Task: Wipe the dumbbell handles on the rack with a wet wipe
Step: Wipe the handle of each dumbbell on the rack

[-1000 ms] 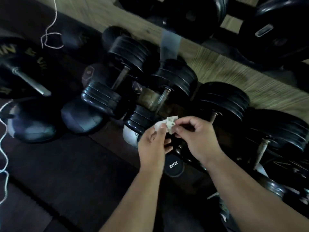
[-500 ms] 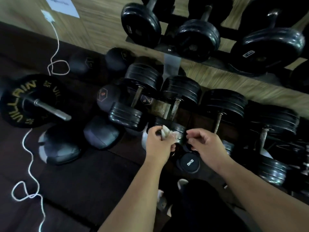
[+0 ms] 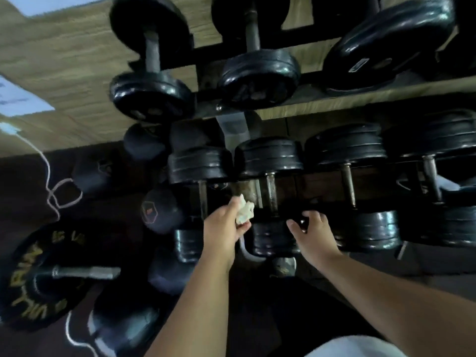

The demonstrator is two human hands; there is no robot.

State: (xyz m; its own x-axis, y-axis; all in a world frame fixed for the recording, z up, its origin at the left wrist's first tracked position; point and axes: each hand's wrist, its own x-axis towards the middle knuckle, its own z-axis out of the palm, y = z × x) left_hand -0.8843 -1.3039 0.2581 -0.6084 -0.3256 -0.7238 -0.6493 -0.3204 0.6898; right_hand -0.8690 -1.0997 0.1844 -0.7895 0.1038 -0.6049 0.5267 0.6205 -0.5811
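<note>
Left hand (image 3: pixel 225 229) is pinching a crumpled white wet wipe (image 3: pixel 246 211) between thumb and fingers, with the wipe sticking out at about 1 o'clock from the knuckles. It's hovering in the gap between two dumbbell handles on the lower rack. The leftmost handle (image 3: pixel 203 199) is sitting just beside it at 9 o'clock and the second handle (image 3: pixel 271 191) just beside it at 2 o'clock. Can't tell if the wipe is touching either one.

Right hand (image 3: pixel 315 234) is holding nothing, fingers loosely curled and spread, reaching over the near plates (image 3: pixel 273 238) of that second dumbbell. Too dark to call contact.

Two more loaded dumbbells (image 3: pixel 346 153) are lying out at 3 o'clock, and the upper-tier dumbbells (image 3: pixel 152 94) are sitting at 12. On the floor, a black plate with yellow lettering (image 3: pixel 33 279) is lying at 8 o'clock and a white cord (image 3: pixel 49 173) is trailing at 9.
</note>
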